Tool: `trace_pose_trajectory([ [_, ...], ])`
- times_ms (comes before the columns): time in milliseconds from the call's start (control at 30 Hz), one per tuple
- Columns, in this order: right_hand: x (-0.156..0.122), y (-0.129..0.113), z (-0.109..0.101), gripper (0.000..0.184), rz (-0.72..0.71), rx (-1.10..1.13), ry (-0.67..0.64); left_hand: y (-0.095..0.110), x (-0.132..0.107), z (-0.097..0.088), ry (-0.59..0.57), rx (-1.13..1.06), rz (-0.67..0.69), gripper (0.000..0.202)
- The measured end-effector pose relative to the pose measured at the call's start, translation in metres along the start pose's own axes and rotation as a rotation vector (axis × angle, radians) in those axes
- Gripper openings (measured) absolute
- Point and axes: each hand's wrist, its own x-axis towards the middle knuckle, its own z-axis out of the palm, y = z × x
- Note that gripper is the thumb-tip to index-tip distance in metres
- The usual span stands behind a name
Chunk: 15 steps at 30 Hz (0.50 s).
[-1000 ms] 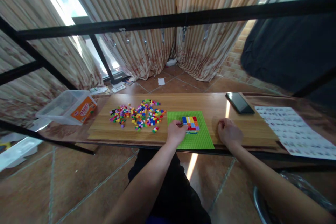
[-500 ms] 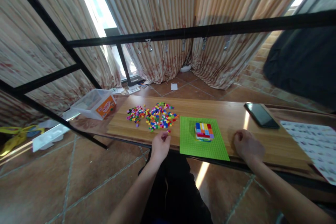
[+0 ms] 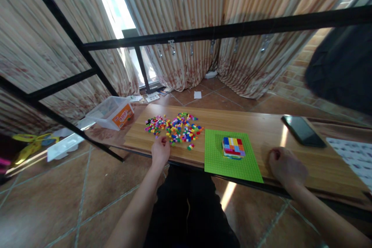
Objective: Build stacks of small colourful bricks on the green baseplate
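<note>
My left hand (image 3: 161, 152) is at the near edge of a pile of small coloured toy bricks (image 3: 181, 127), its fingers pinched together. Whatever it holds, if anything, is too small to make out. A few bricks (image 3: 190, 147) lie a little apart, to the right of this hand. To the right of the pile lies a green baseplate (image 3: 215, 162), bearing a low block built of multicoloured bricks (image 3: 233, 146). Beyond the plate's right edge, my right hand (image 3: 286, 166) rests on the table, fingers curled into a loose fist with nothing visible in it.
A black phone (image 3: 303, 131) and a printed sheet (image 3: 353, 157) lie on the right of the wooden table (image 3: 247, 121). Past its left end stands a clear plastic box (image 3: 112, 112) with an orange label. A black metal rail (image 3: 203, 34) crosses behind.
My left hand has moved left along the pile's near side, away from the few separate bricks. My right hand stays beside the baseplate. The whole view has shifted slightly.
</note>
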Motion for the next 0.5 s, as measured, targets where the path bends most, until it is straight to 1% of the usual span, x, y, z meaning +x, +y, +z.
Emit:
trace_pose_trajectory([
  [200, -0.001, -0.002, -0.002, 0.038, 0.002, -0.013, 0.000, 0.003, 0.022, 0.005, -0.038, 0.205, 0.166, 0.032],
  [300, -0.001, -0.003, -0.004, 0.037, 0.018, -0.019, -0.023, 0.005, 0.030, 0.007, -0.087, 0.279, 0.234, 0.029],
  [400, -0.001, -0.004, -0.004, 0.035, 0.029, -0.026, -0.034, 0.005, 0.036, 0.007, -0.109, 0.286, 0.259, 0.025],
  [500, 0.000, -0.004, -0.004, 0.033, 0.026, -0.023, -0.023, 0.006, 0.037, 0.004, -0.104, 0.279, 0.263, 0.022],
])
